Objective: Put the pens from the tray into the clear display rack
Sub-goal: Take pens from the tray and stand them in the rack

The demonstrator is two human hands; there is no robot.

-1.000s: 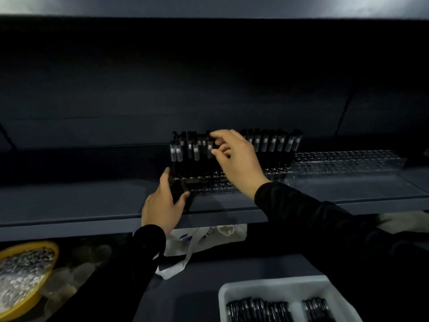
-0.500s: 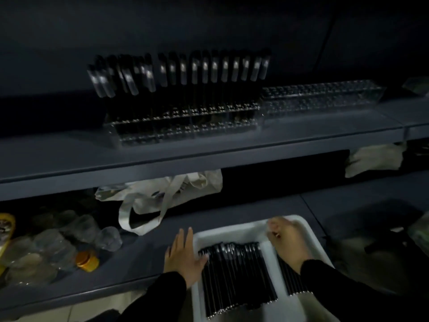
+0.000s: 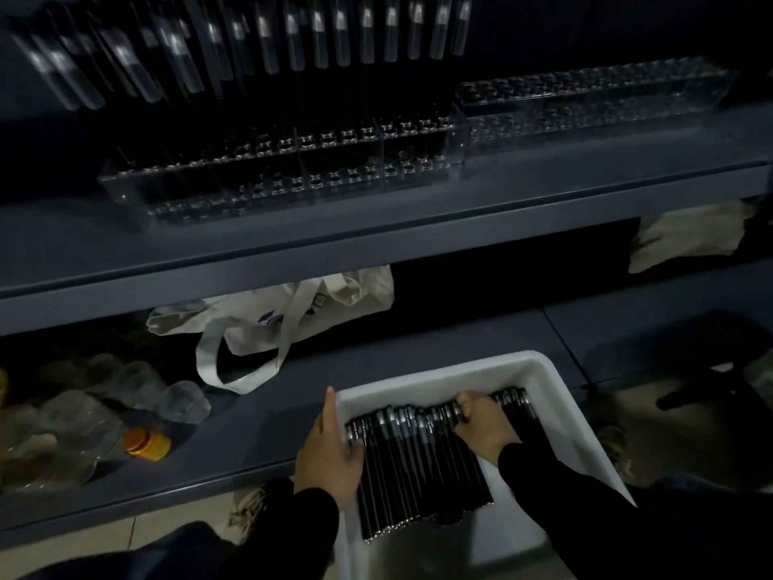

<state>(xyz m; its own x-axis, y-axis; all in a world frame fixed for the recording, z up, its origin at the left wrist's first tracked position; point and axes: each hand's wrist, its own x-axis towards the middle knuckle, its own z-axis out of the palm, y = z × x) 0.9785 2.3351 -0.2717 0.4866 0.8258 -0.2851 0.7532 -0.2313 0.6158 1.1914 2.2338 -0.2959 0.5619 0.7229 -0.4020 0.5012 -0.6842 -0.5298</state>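
Note:
A white tray sits on the lower shelf and holds several black pens lying side by side. My left hand grips the tray's left wall, thumb inside against the pens. My right hand lies on the pens near their capped ends, fingers curled over a few of them. On the upper shelf stands the clear display rack, its back rows filled with upright black pens, its front holes bare. A second clear rack to the right holds nothing.
A cream tote bag lies under the upper shelf. Clear plastic jars and an orange lid crowd the lower shelf's left. A pale cloth lies at the right.
The view has tilted down and closer to the tray. My right hand slid left from the tray's middle divider onto the pens and curled over them. My left hand closed on the tray's wall.

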